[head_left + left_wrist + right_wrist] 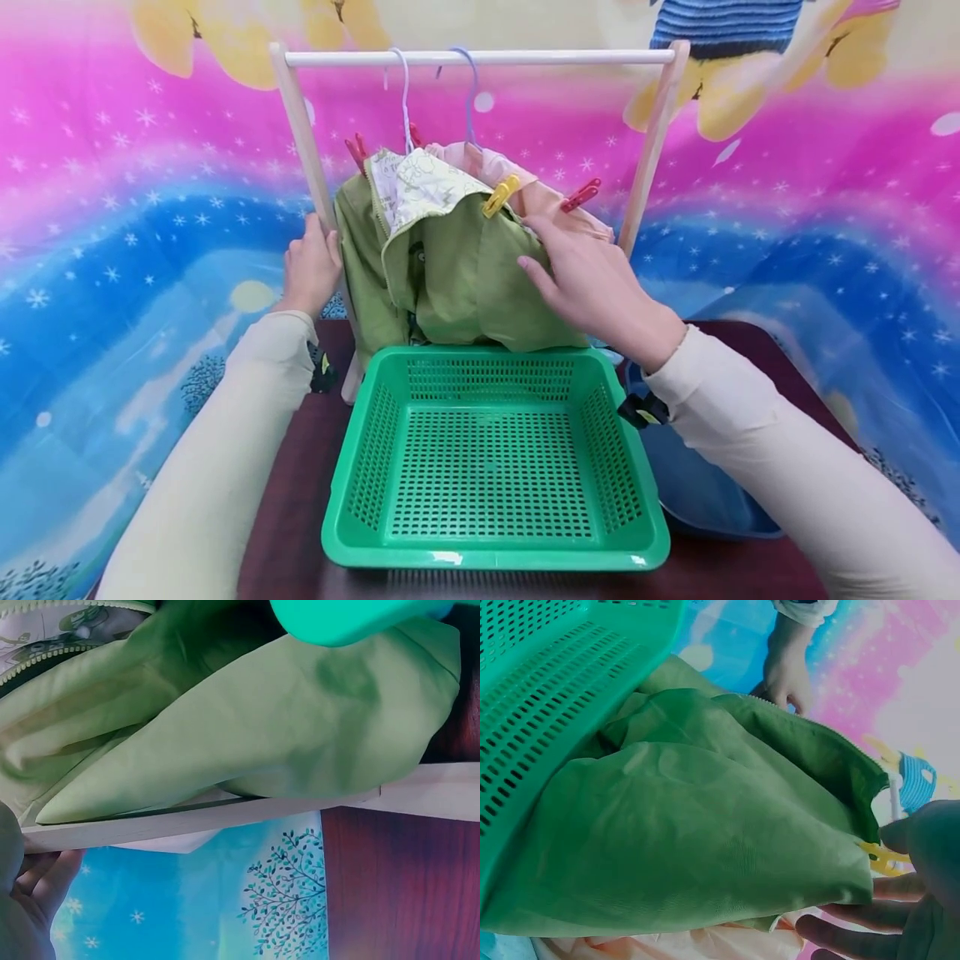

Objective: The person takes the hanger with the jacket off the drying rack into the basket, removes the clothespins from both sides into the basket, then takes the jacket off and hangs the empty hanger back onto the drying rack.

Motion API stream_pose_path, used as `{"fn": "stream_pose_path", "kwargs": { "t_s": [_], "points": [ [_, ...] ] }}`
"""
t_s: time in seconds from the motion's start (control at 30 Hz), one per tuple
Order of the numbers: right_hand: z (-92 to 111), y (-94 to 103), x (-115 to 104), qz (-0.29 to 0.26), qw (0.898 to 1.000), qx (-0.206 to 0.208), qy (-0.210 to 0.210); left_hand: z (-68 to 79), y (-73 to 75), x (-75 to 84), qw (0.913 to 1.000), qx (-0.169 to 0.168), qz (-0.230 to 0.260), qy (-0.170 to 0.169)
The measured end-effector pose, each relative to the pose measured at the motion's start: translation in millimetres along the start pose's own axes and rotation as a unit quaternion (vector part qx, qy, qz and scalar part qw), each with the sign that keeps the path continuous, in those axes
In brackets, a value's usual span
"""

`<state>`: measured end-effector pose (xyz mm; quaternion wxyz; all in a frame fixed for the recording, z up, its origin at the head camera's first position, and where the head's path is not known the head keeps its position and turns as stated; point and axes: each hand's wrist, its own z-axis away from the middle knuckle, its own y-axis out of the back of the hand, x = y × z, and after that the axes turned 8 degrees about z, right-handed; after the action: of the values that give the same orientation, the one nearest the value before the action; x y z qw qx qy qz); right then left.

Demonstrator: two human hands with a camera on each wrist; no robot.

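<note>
A green zip jacket with a patterned white lining hangs from a white hanger on a small wooden rack. A yellow clothespin clips its right shoulder, and a red clothespin its left. My left hand grips the rack's left post beside the sleeve. At the jacket's right shoulder, just below the yellow clothespin, my right hand rests with fingers extended; in the right wrist view its fingers are spread. Behind hangs a peach garment on a purple hanger, with a red clothespin.
A green perforated basket stands in front of the rack, the jacket's hem touching its far rim. Right of it, partly under my right arm, sits a blue basin. Both stand on a dark red table before a printed backdrop.
</note>
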<state>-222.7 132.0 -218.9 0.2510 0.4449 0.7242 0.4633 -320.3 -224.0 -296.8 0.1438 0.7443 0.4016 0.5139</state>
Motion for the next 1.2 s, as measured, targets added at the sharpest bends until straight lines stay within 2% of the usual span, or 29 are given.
{"fn": "stream_pose_path", "kwargs": {
  "t_s": [0.13, 0.27, 0.43, 0.57, 0.7, 1.07, 1.2],
  "points": [
    [-11.4, -1.7, -0.1, 0.0, 1.0, 0.004, 0.008, -0.6, -0.1, 0.2, 1.0, -0.006, -0.005, 0.001],
    [-20.8, -1.4, -2.9, 0.003, 1.0, -0.013, -0.01, -0.9, -0.4, 1.5, 0.9999, -0.01, -0.006, 0.004],
    [-29.2, 1.9, -10.0, 0.021, 0.997, -0.066, -0.043, -0.4, 0.0, 3.6, 0.9998, -0.02, -0.002, 0.005],
    [-37.4, 2.9, -16.5, 0.047, 0.991, -0.111, -0.062, 1.1, 1.0, 4.9, 0.9998, -0.021, 0.001, 0.004],
    [-45.5, 2.9, -21.3, 0.049, 0.986, -0.143, -0.073, 2.4, 2.1, 5.4, 0.9997, -0.022, 0.005, 0.007],
    [-66.4, -9.5, -12.1, -0.059, 0.985, -0.155, -0.055, 2.2, 3.5, 4.6, 0.9998, -0.018, 0.003, 0.01],
    [-71.5, -16.7, -3.8, -0.107, 0.979, -0.167, -0.054, 1.8, 2.3, 3.5, 0.9998, -0.019, 0.003, 0.006]
  ]
}}
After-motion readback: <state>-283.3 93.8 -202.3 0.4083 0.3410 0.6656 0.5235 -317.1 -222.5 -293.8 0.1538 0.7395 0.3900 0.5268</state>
